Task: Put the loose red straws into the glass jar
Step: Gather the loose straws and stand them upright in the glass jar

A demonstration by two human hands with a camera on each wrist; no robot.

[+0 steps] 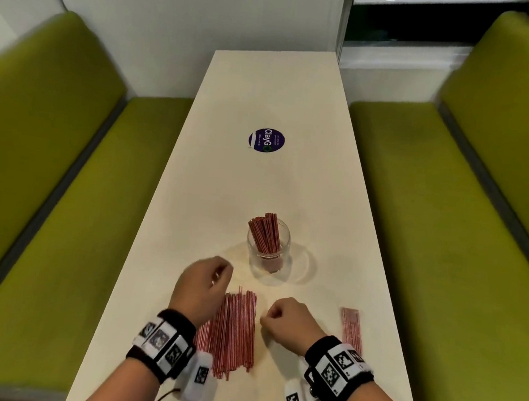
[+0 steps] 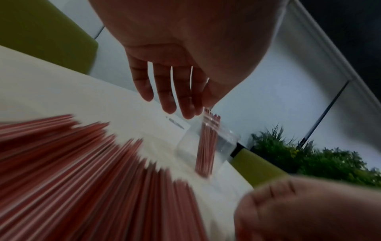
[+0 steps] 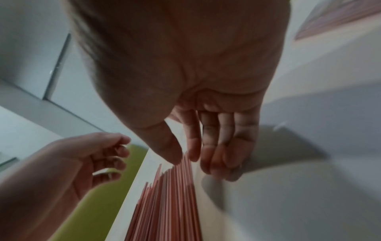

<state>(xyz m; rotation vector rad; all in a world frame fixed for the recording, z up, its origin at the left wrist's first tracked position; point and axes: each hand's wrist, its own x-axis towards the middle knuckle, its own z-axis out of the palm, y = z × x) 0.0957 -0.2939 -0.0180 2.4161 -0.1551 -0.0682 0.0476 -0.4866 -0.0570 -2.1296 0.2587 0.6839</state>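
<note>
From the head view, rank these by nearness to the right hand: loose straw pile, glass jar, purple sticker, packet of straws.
From the right hand:
1. Loose straw pile, just to its left.
2. Packet of straws, to its right.
3. Glass jar, ahead, slightly left; close to the packet's rank.
4. Purple sticker, far up the table.

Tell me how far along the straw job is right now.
Partly done. A bunch of straws already stands in the glass jar. Neither the left hand nor the right hand holds any. A large loose pile remains on the table.
</note>
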